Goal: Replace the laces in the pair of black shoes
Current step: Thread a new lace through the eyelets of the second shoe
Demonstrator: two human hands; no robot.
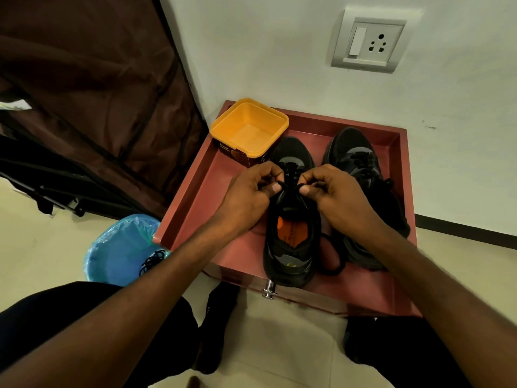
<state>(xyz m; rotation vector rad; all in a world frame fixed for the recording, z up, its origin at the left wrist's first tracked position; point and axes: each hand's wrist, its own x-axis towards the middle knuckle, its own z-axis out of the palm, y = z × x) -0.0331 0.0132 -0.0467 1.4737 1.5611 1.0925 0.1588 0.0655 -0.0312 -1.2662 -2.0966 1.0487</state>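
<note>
Black lace (291,189) is pinched at both sides, one end in the left hand (251,194), the other in the right hand (335,191), thumb against curled fingers, held just above the tongue of the near shoe (291,236). The hands sit close together over the upper eyelets, likely so the two ends can be drawn even and crossed or knotted. This shoe stands toe to the wall in a red tray (195,208) with its orange insole showing, which keeps the opening towards the person and the eyelets easy to reach. The second shoe (361,169) lies just beside it on the right, laces already across its front; whether those are the new ones I cannot tell. A loose loop of lace (333,259) rests between the two heels. The yellow tub (249,127) at the tray's far corner is empty, perhaps where the laces were kept. A black tangle (152,260) lies in the blue-lined bin (117,247), probably discarded laces
</note>
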